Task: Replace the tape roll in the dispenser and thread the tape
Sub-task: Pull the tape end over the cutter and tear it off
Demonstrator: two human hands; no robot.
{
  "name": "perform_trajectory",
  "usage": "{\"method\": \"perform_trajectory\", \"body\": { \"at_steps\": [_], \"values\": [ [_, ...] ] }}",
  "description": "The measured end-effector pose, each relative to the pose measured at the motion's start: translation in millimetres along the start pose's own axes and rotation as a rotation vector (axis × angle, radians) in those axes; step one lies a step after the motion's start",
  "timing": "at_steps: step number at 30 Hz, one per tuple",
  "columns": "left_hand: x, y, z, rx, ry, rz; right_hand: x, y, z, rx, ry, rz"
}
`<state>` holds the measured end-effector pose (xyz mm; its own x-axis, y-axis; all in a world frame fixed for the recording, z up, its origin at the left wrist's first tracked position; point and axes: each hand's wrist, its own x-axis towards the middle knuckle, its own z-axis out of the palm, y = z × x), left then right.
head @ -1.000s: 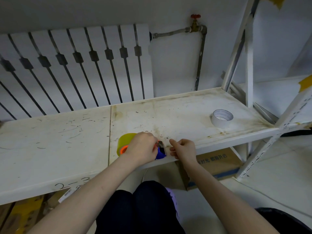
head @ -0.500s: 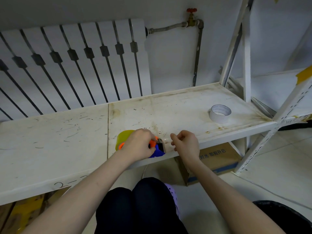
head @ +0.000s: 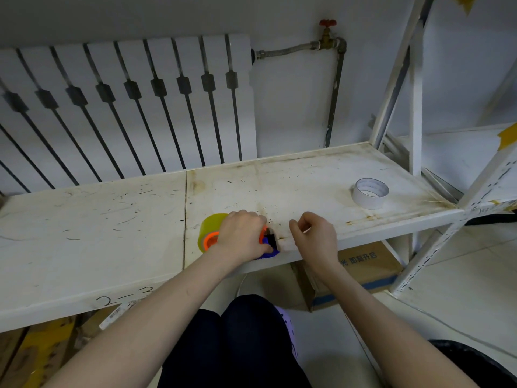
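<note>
Near the scuffed shelf's front edge, the left hand grips the dispenser, hiding all but its orange and blue parts and the left side of the yellow tape roll. Just right, the right hand's curled thumb and forefinger meet; whether they hold tape I cannot tell. A radiator stands behind; a white roll lies toward the right end.
</note>
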<state>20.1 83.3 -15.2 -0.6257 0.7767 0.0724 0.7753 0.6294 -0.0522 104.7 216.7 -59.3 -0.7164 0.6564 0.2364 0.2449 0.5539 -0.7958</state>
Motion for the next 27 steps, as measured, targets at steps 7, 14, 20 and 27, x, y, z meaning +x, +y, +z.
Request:
{"method": "perform_trajectory", "body": {
  "at_steps": [7, 14, 20, 27],
  "values": [
    [12.1, -0.6, 1.7, -0.085, -0.021, -0.012, -2.5, 1.3, 6.3, 0.231, -0.018, 0.116],
    [3.4, -14.3, 4.1, -0.144, -0.056, 0.117, -1.1, 19.8, 16.0, 0.366, -0.073, 0.293],
    [1.7, -14.1, 5.3, -0.065, -0.082, 0.131, -1.3, 19.6, 14.5, 0.390, -0.125, 0.312],
    [-1.2, -9.4, -5.2, -0.148, -0.086, 0.132, -7.9, 19.7, 10.3, 0.473, -0.160, 0.299]
  ]
}}
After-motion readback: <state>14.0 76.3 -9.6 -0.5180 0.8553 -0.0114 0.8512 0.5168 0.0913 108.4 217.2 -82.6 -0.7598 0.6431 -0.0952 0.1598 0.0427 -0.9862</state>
